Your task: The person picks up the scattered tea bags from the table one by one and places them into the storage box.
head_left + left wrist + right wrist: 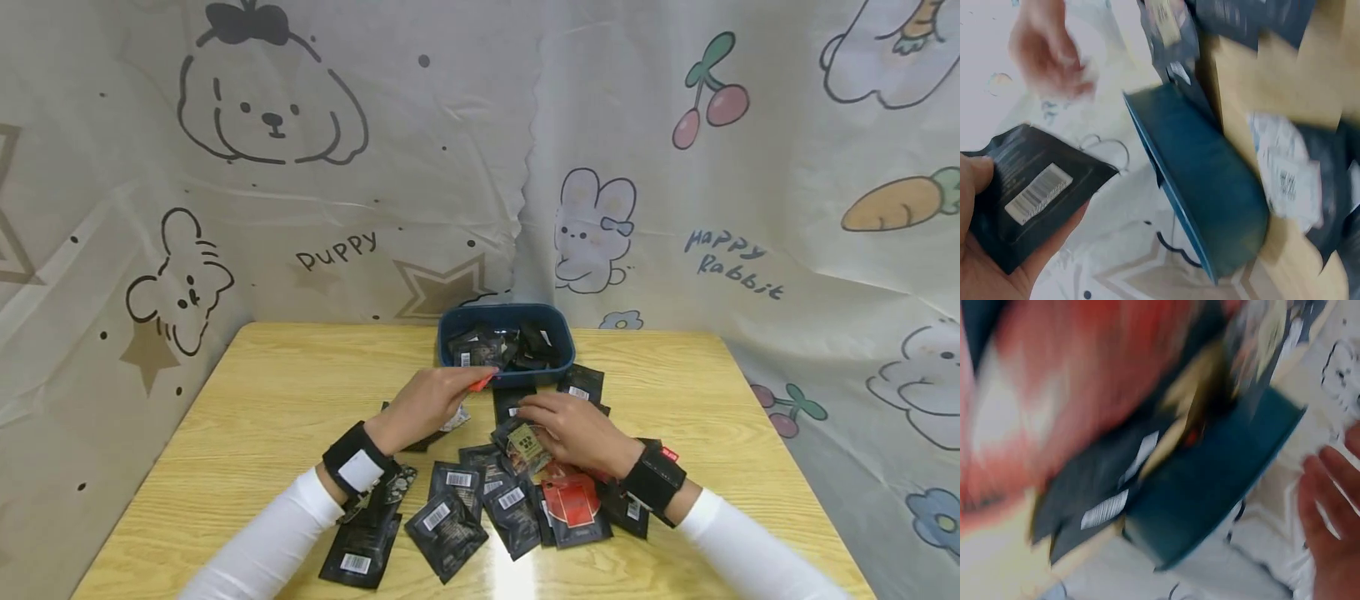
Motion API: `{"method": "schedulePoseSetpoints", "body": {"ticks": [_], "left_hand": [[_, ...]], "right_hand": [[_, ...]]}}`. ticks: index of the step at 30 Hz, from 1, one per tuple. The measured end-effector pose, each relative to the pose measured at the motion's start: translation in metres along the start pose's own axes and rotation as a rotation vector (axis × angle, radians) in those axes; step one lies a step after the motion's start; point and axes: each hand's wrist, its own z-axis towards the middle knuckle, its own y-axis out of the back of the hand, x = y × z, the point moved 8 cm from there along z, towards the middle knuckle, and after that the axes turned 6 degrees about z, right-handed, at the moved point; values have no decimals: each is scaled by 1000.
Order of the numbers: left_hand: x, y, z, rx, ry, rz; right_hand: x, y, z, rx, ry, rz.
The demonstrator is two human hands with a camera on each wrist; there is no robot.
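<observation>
My left hand (427,404) grips a small black sachet (1038,197) near the front rim of the dark blue bin (506,377). The sachet's barcode side shows in the left wrist view; in the head view only a reddish edge of it peeks past the fingers. Just right of the bin's front, my right hand (581,432) hovers over the scattered sachets, its fingers (1325,506) loosely extended with nothing seen between them. Under it lies a sachet with a yellowish label (525,448). More black sachets (480,348) fill the bin.
Several black sachets (446,533) lie spread over the wooden table (300,383), some overlapping. A red-fronted sachet (573,500) rests below the right hand. Behind the table hangs a cartoon-printed cloth (450,167).
</observation>
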Motion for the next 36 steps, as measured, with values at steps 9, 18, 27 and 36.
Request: {"method": "schedulePoseSetpoints", "body": {"ticks": [9,18,27,36], "left_hand": [[34,-31,42,84,52,130],[68,-69,66,183,107,258],[79,-94,57,471,261,206],[46,-61,29,418,143,208]], "right_hand": [[18,-44,-21,357,-135,79],[14,-56,-26,501,-248,149],[14,-57,-20,500,-245,129],[13,-54,-13,409,-218,111]]}}
